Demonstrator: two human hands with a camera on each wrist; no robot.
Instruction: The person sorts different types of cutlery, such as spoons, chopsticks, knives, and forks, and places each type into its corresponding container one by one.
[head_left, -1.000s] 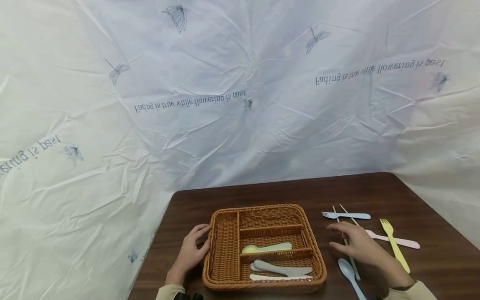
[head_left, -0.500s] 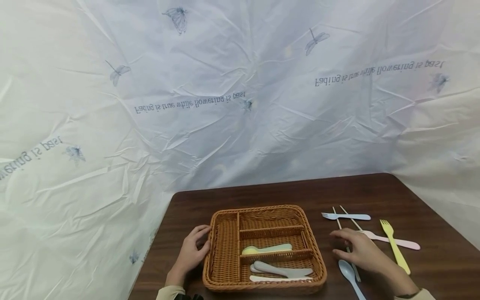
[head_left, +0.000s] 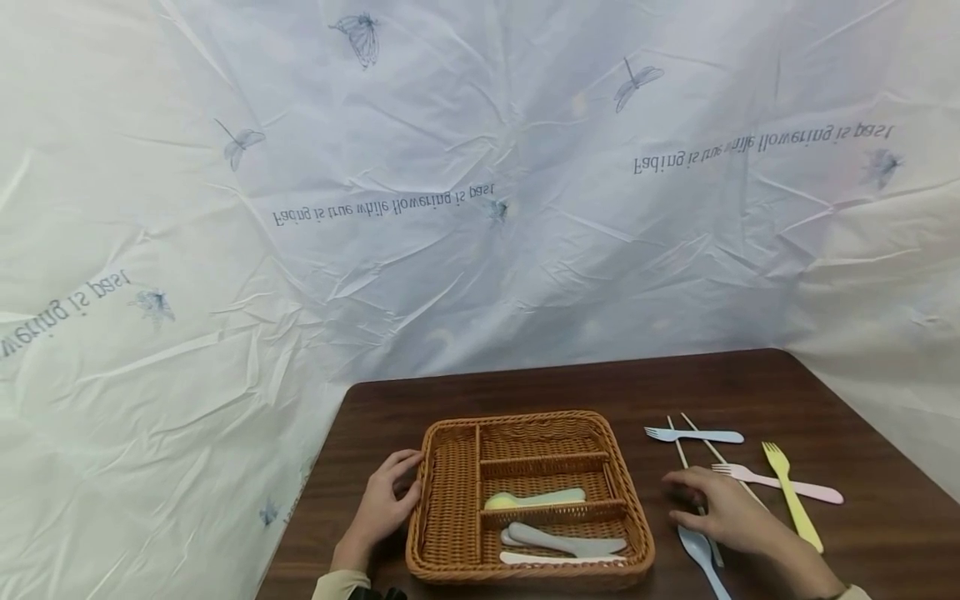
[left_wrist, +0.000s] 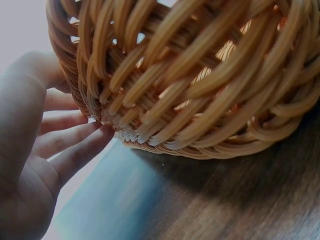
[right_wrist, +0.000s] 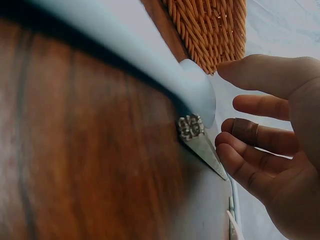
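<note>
A brown wicker basket (head_left: 540, 414) with compartments stands on the table. My left hand (head_left: 386, 500) rests its fingertips on the basket's left side; in the left wrist view those fingers lie fairly straight against the woven wall (left_wrist: 200, 95). To the basket's right, my right hand (head_left: 723, 508) hovers with loosely bent fingers and nothing between them. Just below its thumb lies a light blue spoon (head_left: 696, 546), its bowl partly covered by the hand. One chopstick (head_left: 680, 450) runs under the hand. In the right wrist view, the fingers are close to the spoon (right_wrist: 197, 90) and a chopstick's patterned end (right_wrist: 192, 127).
Farther right lie a blue fork (head_left: 705, 436) across two chopsticks, a pink fork (head_left: 810, 490) and a yellow fork (head_left: 795, 504) crossing it. Green and yellow spoons (head_left: 551, 497) occupy the basket's middle compartment, and grey and white knives (head_left: 573, 543) the front one. A printed sheet (head_left: 525, 250) hangs behind the table.
My right hand has shifted slightly right and down, from over the chopsticks to the blue spoon's bowl, uncovering the pink fork's tines. The left hand and basket have stayed put.
</note>
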